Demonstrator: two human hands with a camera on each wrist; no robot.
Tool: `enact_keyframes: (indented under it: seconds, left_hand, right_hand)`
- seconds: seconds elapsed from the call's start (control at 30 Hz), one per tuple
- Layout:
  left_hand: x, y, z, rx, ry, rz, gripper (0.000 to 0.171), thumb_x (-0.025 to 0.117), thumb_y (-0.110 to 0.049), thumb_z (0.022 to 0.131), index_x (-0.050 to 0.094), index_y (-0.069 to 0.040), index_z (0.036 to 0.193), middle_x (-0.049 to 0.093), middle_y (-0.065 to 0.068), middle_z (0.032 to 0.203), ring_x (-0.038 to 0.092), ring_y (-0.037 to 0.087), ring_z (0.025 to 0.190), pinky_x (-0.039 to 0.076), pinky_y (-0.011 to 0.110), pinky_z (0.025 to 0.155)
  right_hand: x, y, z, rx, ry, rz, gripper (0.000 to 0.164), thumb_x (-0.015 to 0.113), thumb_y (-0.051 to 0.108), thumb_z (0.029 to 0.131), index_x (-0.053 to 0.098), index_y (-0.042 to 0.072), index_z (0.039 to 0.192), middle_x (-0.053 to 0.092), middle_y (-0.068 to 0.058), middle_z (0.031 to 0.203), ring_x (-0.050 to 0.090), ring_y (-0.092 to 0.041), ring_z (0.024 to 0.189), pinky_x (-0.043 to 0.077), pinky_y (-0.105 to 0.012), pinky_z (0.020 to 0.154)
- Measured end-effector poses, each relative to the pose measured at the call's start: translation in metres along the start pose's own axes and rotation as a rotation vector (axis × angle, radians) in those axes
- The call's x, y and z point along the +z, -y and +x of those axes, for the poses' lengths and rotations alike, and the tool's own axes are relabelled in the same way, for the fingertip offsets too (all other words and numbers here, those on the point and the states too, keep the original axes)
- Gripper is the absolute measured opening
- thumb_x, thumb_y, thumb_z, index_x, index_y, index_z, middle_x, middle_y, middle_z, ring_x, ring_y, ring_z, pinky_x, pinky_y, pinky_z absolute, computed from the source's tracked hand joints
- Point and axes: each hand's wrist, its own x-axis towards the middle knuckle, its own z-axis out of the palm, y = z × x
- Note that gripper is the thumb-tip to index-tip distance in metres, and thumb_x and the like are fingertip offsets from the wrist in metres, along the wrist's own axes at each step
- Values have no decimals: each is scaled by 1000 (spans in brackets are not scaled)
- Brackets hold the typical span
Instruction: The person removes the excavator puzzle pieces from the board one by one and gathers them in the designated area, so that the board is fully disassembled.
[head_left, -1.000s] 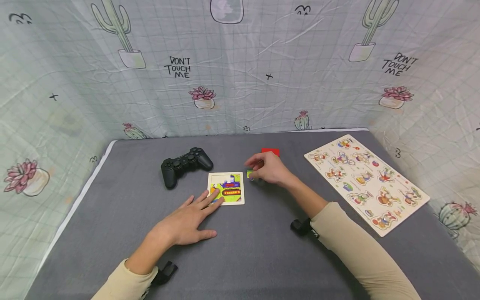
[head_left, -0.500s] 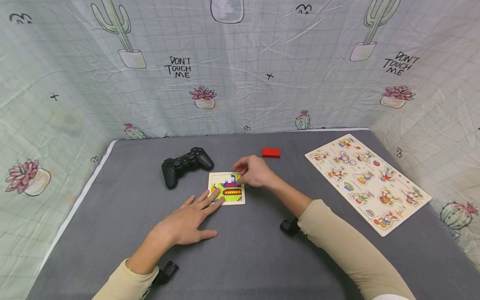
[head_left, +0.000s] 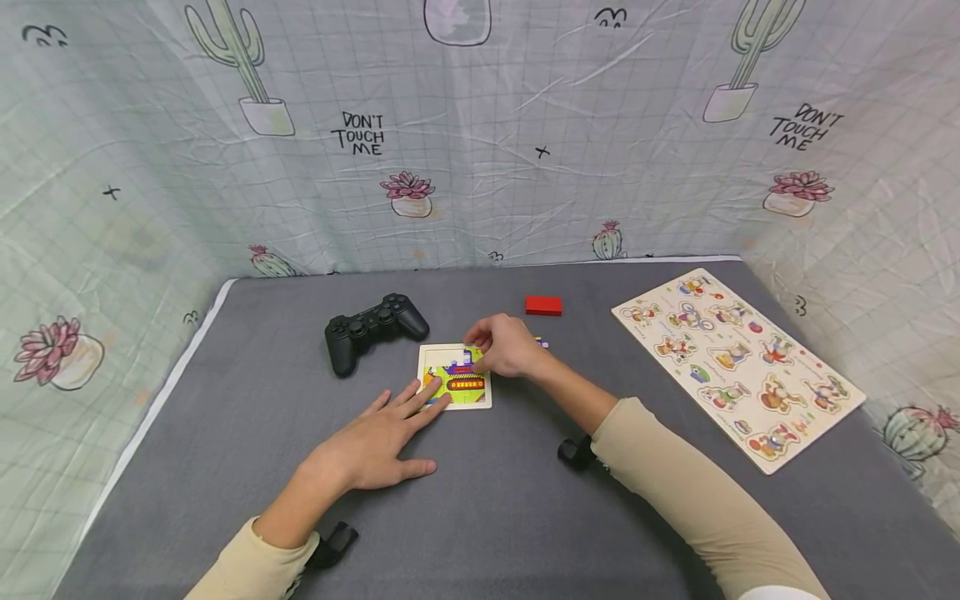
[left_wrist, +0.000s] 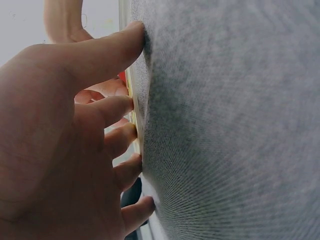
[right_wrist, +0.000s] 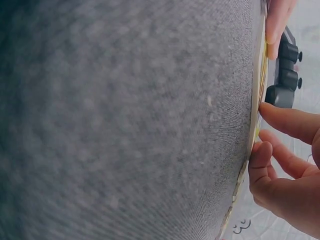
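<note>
Puzzle (head_left: 467,386) lies on the grey bench (head_left: 480,508). Left hand (head_left: 375,446), fingers spread, rests on its near left corner; right hand (head_left: 508,346), fingers bent, touches its far right, any grip unclear.

Left grip (head_left: 378,446) on tractor puzzle (head_left: 467,385)

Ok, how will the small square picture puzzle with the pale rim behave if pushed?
The puzzle is probably stiff: its outline looks flat and straight-edged. Lying flat on the grey textured surface, it should slide rather than tip. Its coloured pieces could shift, given the unfilled patch towards the top left.
</note>
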Motion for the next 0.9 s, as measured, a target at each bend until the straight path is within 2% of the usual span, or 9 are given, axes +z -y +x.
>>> enact_keyframes:
  seconds: [0.33,0.9]
  left_hand:
    - [0,-1,0,3,2,1,87,71,-50,96,28,-23,167,10,0,177,15,31,163,17,66,127]
    - [2,1,1,4,1,-2,88,71,-51,96,27,-23,167,10,0,177,14,32,163,17,67,127]
  right_hand:
    - [-2,2,1,-26,34,-72,28,88,9,81,79,9,108,72,-3,99,62,-15,90,54,-29,84]
    - [-2,6,-1,-15,26,-79,27,87,7,81,78,8,106,71,-4,100,61,-15,90,52,-28,83]
